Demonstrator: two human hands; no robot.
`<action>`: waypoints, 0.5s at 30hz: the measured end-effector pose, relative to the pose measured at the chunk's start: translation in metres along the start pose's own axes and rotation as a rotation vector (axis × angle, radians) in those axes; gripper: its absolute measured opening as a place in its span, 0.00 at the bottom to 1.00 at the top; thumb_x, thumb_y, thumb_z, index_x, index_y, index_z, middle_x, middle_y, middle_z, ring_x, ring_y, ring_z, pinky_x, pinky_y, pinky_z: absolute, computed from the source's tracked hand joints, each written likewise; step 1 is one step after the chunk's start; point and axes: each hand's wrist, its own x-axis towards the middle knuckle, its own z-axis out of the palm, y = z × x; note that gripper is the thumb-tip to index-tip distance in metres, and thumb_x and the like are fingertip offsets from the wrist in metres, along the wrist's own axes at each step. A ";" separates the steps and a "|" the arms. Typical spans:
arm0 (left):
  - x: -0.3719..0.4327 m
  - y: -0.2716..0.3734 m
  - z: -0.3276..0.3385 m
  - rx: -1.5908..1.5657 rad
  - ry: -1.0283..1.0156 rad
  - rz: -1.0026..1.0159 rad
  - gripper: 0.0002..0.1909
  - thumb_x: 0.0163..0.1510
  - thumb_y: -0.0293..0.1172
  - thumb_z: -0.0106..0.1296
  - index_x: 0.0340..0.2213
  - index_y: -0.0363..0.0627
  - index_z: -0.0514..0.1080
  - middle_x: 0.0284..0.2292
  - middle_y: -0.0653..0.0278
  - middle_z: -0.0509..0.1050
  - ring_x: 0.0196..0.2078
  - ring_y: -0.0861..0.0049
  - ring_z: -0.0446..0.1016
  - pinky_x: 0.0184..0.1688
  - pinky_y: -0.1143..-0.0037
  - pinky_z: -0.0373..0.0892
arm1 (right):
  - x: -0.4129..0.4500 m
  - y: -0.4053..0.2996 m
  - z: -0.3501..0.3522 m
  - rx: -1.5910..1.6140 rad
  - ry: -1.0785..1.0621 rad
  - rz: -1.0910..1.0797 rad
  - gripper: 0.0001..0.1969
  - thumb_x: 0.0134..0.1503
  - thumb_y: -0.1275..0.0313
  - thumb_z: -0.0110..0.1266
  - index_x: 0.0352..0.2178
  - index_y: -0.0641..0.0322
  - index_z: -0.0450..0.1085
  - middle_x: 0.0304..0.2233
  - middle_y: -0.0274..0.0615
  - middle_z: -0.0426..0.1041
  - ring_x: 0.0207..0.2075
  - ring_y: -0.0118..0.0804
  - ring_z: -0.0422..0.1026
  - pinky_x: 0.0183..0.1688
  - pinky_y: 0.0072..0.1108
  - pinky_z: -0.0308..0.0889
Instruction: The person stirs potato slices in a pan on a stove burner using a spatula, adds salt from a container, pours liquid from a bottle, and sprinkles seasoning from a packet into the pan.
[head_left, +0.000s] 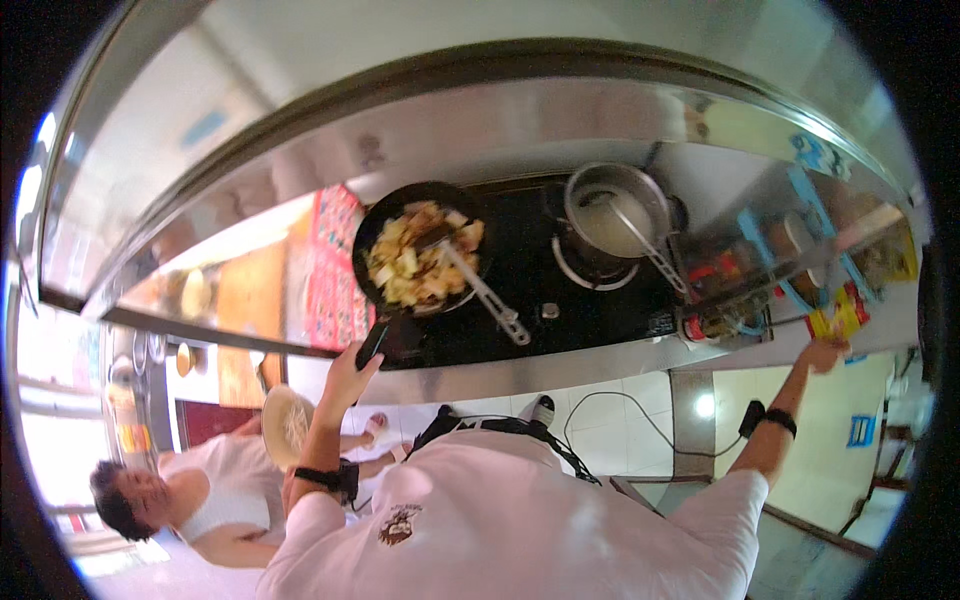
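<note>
My left hand (346, 381) is closed around the black handle (372, 346) of a dark frying pan (361, 277). Chunks of pale and browned food (405, 262) fill the pan. A spatula (487, 294) leans in it, its metal handle over the near rim. My right hand (825, 355) is stretched far right, fingers curled at the lower edge of a yellow-and-red packet (838, 315); whether it grips the packet is unclear. On the right of the black cooktop (517, 247), a metal pot (574, 202) holds cloudy liquid (611, 225) and a ladle (645, 244).
A range hood (480, 112) spans above the cooktop. Jars and packets fill a rack (780, 270) at right. Left are a patterned red cloth (337, 262) and a wooden board (251, 322). Another person (225, 487) stands close by, holding a bowl (281, 427). A cable (637, 405) hangs to my right.
</note>
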 end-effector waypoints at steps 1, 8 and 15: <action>0.000 -0.006 0.001 -0.002 -0.003 -0.017 0.20 0.39 0.40 0.46 0.32 0.39 0.61 0.25 0.52 0.66 0.28 0.65 0.65 0.30 0.76 0.60 | -0.006 -0.012 -0.022 -0.031 -0.100 0.072 0.12 0.43 0.62 0.41 0.26 0.58 0.59 0.15 0.40 0.65 0.14 0.38 0.66 0.12 0.25 0.60; -0.009 -0.039 -0.007 -0.074 0.074 0.105 0.21 0.39 0.38 0.46 0.35 0.40 0.59 0.35 0.55 0.62 0.36 0.66 0.63 0.35 0.75 0.60 | -0.061 -0.016 -0.110 0.011 -0.143 0.041 0.12 0.41 0.64 0.43 0.25 0.60 0.63 0.26 0.42 0.66 0.25 0.42 0.67 0.26 0.25 0.62; -0.014 -0.026 -0.017 -0.040 0.314 0.671 0.19 0.39 0.32 0.47 0.35 0.42 0.60 0.28 0.60 0.64 0.28 0.74 0.65 0.29 0.79 0.62 | -0.193 -0.099 -0.255 0.983 -0.995 0.358 0.06 0.46 0.71 0.40 0.27 0.62 0.59 0.25 0.36 0.63 0.27 0.27 0.61 0.31 0.16 0.57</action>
